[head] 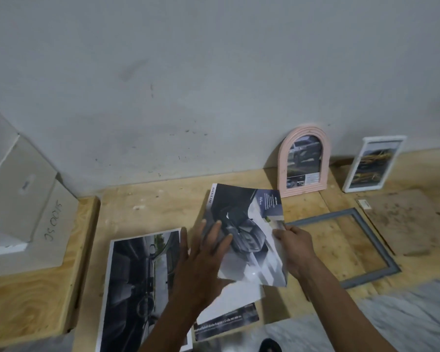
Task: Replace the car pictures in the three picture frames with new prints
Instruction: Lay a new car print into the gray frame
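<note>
Thin, floppy car print: left hand presses flat with spread fingers; right hand pinches its edge.

Dim, flat light; soft overall blur; wide-angle bending at edges.

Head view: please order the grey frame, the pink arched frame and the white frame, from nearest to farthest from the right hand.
From the right hand:
1. Grey frame, flat, just right of it.
2. Pink arched frame, against the wall.
3. White frame, far right against the wall.
</note>
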### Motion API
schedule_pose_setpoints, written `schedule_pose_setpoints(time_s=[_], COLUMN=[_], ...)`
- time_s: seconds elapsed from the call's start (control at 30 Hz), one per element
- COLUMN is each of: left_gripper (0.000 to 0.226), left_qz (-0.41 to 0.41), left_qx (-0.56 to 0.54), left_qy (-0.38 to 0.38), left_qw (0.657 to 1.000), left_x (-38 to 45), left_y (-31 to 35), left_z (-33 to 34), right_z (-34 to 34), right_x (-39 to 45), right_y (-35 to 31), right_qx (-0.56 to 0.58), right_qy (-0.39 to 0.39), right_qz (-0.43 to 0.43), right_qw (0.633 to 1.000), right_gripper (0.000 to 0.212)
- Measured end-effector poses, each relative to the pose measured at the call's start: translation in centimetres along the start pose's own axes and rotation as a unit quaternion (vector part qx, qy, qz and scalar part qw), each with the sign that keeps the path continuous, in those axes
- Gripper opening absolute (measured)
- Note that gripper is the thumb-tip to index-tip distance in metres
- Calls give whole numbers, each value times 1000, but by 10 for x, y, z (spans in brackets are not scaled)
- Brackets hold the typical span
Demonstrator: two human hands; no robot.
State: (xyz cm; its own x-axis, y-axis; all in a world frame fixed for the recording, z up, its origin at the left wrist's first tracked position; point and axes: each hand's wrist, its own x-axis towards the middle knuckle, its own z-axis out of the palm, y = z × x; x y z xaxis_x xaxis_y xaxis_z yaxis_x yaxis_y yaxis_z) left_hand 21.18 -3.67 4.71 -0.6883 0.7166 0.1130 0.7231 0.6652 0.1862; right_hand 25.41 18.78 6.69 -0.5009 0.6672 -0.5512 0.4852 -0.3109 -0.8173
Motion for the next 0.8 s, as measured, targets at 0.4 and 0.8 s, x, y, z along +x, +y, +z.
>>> schedule_pose_setpoints(time_s=[0.4, 0.8], left_gripper=[21, 13], left_qz=[-176, -329], left_qx=[-452, -614], left_qy=[103, 35], left_qw=[868, 717], left_x=[95, 145], left_y=[72, 212], left_z=[-74, -60], right_z=[-100, -296], right_x=[11, 69], right_y=[-73, -90], right_qx=[171, 72], right_qy=[-38, -122], right_qz=[-26, -139], right_qw=[984, 980], right_gripper=[47, 18])
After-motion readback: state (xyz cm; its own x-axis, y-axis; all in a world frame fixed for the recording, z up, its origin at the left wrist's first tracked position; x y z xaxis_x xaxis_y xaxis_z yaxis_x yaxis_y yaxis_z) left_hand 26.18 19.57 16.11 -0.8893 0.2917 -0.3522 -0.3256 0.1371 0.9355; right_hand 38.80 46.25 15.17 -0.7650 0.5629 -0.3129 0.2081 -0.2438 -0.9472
